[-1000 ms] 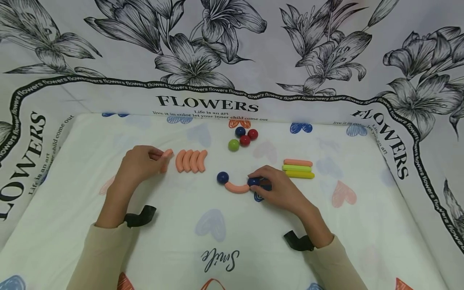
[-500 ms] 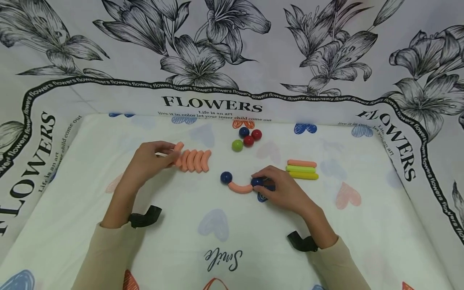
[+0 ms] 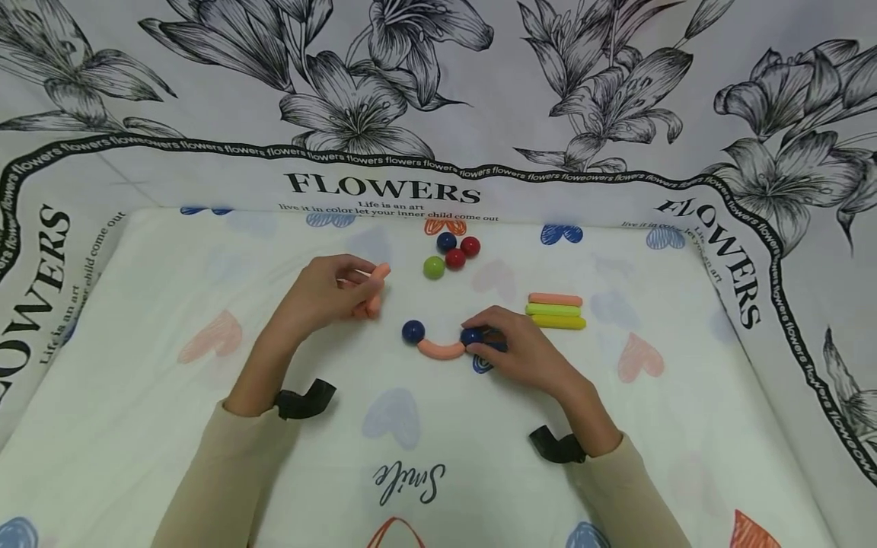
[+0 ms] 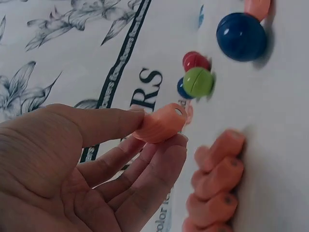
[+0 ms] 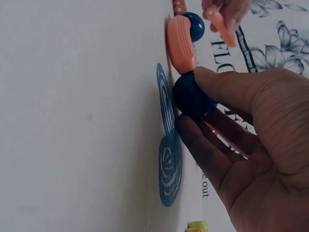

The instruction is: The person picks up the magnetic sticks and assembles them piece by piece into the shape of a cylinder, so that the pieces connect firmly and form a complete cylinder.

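Note:
My left hand (image 3: 329,293) pinches a curved orange magnetic stick (image 4: 161,123) between thumb and fingertips, raised over the cloth. In the left wrist view a metal disc shows in its end. Below it lies a row of matching curved orange sticks (image 4: 222,171), mostly covered by the hand in the head view. With thumb and fingers, my right hand (image 3: 527,350) grips a dark blue ball (image 5: 190,96). That ball meets one end of a curved orange stick (image 3: 441,350), whose other end meets a second blue ball (image 3: 413,332).
Farther back sit a green ball (image 3: 434,267), a blue ball (image 3: 446,243) and two red balls (image 3: 455,259). To the right lie three straight sticks, orange (image 3: 555,300), lime (image 3: 553,310) and yellow (image 3: 558,322). A white printed cloth (image 3: 452,426) covers the surface.
My left hand has carried the curved orange stick rightward from the left side of the row to above it. The right hand keeps its grip on the blue ball; the head view has shifted slightly.

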`<control>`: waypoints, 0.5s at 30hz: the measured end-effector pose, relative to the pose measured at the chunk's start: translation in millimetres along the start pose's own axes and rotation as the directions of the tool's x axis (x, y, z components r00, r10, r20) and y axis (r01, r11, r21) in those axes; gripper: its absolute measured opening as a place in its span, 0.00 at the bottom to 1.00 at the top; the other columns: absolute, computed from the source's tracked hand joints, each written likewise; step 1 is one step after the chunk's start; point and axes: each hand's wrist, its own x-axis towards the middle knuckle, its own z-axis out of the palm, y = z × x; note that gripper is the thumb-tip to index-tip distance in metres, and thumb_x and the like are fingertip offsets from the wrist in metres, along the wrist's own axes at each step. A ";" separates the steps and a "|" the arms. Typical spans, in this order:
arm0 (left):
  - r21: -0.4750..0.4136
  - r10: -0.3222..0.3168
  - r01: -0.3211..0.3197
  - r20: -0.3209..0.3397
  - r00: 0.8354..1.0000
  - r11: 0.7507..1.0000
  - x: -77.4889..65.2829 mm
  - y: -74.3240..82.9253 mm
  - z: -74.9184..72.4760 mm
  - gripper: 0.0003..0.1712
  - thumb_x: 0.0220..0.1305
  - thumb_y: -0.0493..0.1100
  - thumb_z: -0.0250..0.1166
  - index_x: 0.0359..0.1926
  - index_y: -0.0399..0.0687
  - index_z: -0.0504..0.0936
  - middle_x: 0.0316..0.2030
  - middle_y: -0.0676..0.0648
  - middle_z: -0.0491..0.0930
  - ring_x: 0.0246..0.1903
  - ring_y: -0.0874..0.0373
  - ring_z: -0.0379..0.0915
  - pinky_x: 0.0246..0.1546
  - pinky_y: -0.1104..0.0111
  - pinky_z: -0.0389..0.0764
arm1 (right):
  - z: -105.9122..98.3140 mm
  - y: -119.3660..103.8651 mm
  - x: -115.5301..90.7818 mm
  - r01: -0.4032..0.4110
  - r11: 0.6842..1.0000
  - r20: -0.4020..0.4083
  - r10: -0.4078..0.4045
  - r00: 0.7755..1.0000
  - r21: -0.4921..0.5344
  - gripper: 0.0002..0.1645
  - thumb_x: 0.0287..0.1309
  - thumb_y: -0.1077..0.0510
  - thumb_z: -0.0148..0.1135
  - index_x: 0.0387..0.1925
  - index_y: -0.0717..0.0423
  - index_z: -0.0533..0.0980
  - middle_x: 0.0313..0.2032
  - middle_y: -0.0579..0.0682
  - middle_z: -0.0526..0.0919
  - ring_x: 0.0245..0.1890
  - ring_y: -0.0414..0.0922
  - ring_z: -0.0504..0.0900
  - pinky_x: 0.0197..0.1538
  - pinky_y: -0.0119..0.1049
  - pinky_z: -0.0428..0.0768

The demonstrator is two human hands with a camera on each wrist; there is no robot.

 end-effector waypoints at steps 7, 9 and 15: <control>-0.043 -0.017 0.019 0.042 0.999 0.999 10.7 6.3 18.5 0.29 0.72 0.59 0.68 0.63 0.45 0.82 0.51 0.39 0.88 0.39 0.48 0.86 0.38 0.68 0.81 | -1.6 -0.2 1.5 0.008 1.000 0.018 -0.009 1.000 0.028 0.20 0.68 0.58 0.72 0.60 0.50 0.83 0.56 0.47 0.87 0.56 0.44 0.84 0.63 0.47 0.85; -0.059 -0.021 0.024 0.042 0.999 0.998 12.2 7.1 22.5 0.27 0.73 0.56 0.68 0.63 0.44 0.83 0.51 0.38 0.88 0.37 0.49 0.86 0.36 0.68 0.81 | -1.7 -0.6 2.1 0.012 0.999 0.021 -0.012 1.000 0.036 0.20 0.68 0.58 0.71 0.60 0.51 0.83 0.56 0.47 0.87 0.57 0.45 0.84 0.64 0.47 0.84; -0.031 -0.025 0.027 0.046 0.999 0.999 13.3 13.0 35.4 0.26 0.72 0.55 0.68 0.63 0.45 0.83 0.54 0.39 0.88 0.43 0.50 0.87 0.41 0.66 0.82 | -1.7 -2.2 2.1 0.000 0.999 0.021 -0.001 1.000 0.036 0.21 0.67 0.59 0.72 0.60 0.52 0.83 0.56 0.48 0.87 0.58 0.45 0.85 0.64 0.46 0.85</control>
